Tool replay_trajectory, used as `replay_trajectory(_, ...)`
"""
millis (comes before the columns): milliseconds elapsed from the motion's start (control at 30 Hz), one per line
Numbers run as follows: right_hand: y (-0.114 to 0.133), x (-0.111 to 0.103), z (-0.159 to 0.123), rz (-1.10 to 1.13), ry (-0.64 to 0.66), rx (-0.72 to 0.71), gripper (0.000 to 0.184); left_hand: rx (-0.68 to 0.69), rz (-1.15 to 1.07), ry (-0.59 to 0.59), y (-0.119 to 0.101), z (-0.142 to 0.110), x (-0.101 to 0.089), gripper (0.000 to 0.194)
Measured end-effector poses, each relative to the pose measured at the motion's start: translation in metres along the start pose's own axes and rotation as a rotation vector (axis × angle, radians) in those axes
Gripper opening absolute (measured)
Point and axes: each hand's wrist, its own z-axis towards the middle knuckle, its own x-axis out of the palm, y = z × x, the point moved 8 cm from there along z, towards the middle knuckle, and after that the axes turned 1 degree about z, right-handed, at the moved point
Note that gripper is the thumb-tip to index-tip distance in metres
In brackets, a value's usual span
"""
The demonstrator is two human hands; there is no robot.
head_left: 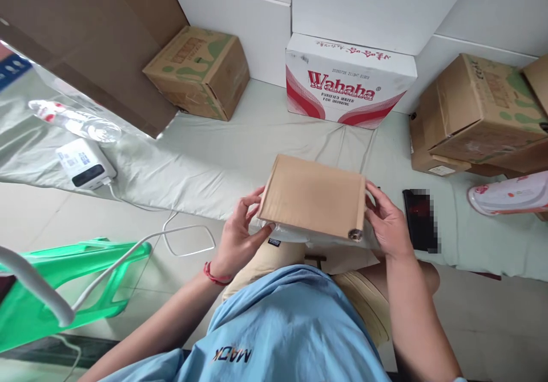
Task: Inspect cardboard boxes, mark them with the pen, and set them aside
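Note:
A plain brown cardboard box [314, 193] is held between my two hands in front of my lap, at the near edge of the cloth-covered surface. My left hand [244, 228] grips its left end, thumb at the lower left corner and fingers behind the side. On the opposite end, my right hand [387, 222] presses with curled fingers against the right side. A small dark round spot marks the box's lower right corner. Part of something whitish shows under its near edge. The box's underside is hidden.
A Wahaha water carton [346, 85] stands against the wall, with printed cardboard boxes [205, 73] [483, 113] on both sides. A black phone [419, 219] lies right of my hand. A white power bank [85, 162] and water bottle [77, 119] lie left, above a green stool [77, 290].

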Motion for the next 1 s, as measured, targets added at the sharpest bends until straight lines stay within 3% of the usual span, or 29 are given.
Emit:
replay_trajectory(100,-0.004,-0.023,0.008,-0.291,-0.195,-0.053,0.044,0.133,0.260,-0.189,-0.006,-0.016,-0.003,0.038)
replay_trajectory(167,0.000,-0.047,0.003,-0.532,-0.383,-0.090,0.044,0.347,0.372,-0.267,-0.026,-0.029,0.006,0.042)
replay_trajectory(233,0.002,-0.065,-0.002,-0.766,-0.474,-0.095,0.051,0.560,0.454,-0.274,-0.048,-0.040,0.020,0.046)
replay_trajectory(300,-0.004,-0.074,-0.003,-0.936,-0.434,-0.030,0.057,0.723,0.528,-0.173,-0.066,-0.043,0.040,0.043)
replay_trajectory(400,-0.024,-0.077,0.001,-1.022,-0.289,0.165,0.053,0.865,0.600,0.123,-0.084,-0.035,0.076,0.031)
replay_trajectory(533,-0.039,-0.073,0.010,-0.927,-0.236,0.294,0.026,0.791,0.598,0.496,-0.089,-0.011,0.113,0.016)
replay_trajectory(633,-0.039,-0.070,0.015,-0.777,-0.238,0.298,0.023,0.675,0.523,0.643,-0.086,0.006,0.129,0.021)
replay_trajectory(767,-0.026,-0.077,0.002,-0.479,-0.341,0.247,0.035,0.622,0.510,0.707,-0.077,0.017,0.136,0.050)
replay_trajectory(867,-0.011,-0.076,-0.018,-0.228,-0.389,0.203,0.042,0.630,0.593,0.697,-0.070,0.017,0.140,0.050)
replay_trajectory(1000,0.005,-0.058,-0.042,0.131,-0.380,0.177,0.033,0.602,0.632,0.646,-0.067,0.020,0.147,0.049)
